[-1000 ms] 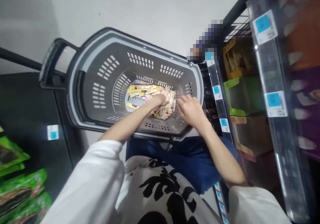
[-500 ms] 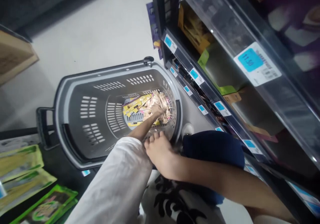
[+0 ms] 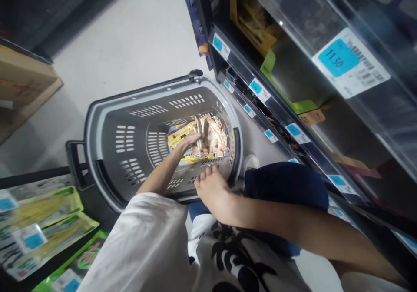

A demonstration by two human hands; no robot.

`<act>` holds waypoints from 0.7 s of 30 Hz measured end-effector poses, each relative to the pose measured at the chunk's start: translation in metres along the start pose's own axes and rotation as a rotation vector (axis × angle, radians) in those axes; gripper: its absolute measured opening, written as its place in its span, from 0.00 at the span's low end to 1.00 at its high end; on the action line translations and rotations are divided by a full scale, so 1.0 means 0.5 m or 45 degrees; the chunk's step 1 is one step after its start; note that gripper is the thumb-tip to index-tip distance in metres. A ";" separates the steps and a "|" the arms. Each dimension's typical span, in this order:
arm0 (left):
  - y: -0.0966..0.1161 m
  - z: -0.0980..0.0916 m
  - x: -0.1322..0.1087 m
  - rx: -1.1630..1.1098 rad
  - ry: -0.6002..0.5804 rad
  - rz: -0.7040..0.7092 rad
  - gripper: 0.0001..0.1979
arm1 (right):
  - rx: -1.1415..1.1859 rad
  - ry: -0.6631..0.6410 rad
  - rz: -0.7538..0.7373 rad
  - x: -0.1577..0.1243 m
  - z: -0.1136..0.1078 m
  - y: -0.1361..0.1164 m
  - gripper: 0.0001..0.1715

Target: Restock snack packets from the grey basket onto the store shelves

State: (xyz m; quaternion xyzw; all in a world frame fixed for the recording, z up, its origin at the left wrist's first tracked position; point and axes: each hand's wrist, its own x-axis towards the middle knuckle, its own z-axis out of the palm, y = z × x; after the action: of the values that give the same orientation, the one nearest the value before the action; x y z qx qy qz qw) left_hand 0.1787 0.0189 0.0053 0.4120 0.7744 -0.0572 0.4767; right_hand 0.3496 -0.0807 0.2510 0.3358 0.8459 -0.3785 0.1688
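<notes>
A grey plastic shopping basket [image 3: 110, 118] stands on the floor in front of me. In its far right end lies a heap of small beige packets [image 3: 216, 135], with yellow packets [image 3: 177, 135] beside and under them. My left hand [image 3: 193, 140], from a white sleeve, reaches down inside and is closed around some beige packets at the heap's left side; its fingertips are partly hidden among them. My right hand [image 3: 213, 192] rests on the basket's near rim, fingers curled over it.
Shelves with blue-and-white price tags [image 3: 352, 61] rise close on the right. Green and yellow bagged goods [image 3: 48, 209] lie on a low dark shelf at lower left. A cardboard box [image 3: 26, 83] stands on the pale floor [image 3: 130, 44] at left.
My left hand has drawn back leftward within the basket, and beige packets now stand bunched by its fingers. My right hand stays at the rim. The view has shifted slightly.
</notes>
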 end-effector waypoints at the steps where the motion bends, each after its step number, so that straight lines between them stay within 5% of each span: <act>1: 0.002 -0.004 0.004 0.021 0.015 0.007 0.14 | -0.018 -0.034 0.004 -0.001 -0.009 0.001 0.23; 7: 0.038 0.075 0.021 0.113 0.129 -0.063 0.23 | -0.065 -0.086 0.009 -0.005 -0.034 -0.004 0.27; 12: 0.071 0.150 0.017 0.142 0.218 -0.111 0.32 | 0.030 0.004 0.020 -0.002 -0.020 -0.011 0.21; 17: 0.069 0.151 0.007 0.101 0.141 -0.076 0.21 | 0.051 -0.021 0.021 0.012 -0.008 -0.019 0.21; 21: 0.073 0.145 0.010 0.078 0.117 -0.077 0.25 | 0.059 0.041 0.017 0.024 0.002 -0.026 0.21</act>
State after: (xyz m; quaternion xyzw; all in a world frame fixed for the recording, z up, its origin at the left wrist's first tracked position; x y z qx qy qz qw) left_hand 0.2530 0.0105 -0.0265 0.4049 0.8055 -0.0763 0.4260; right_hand 0.3322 -0.0826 0.2508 0.3513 0.8372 -0.3914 0.1497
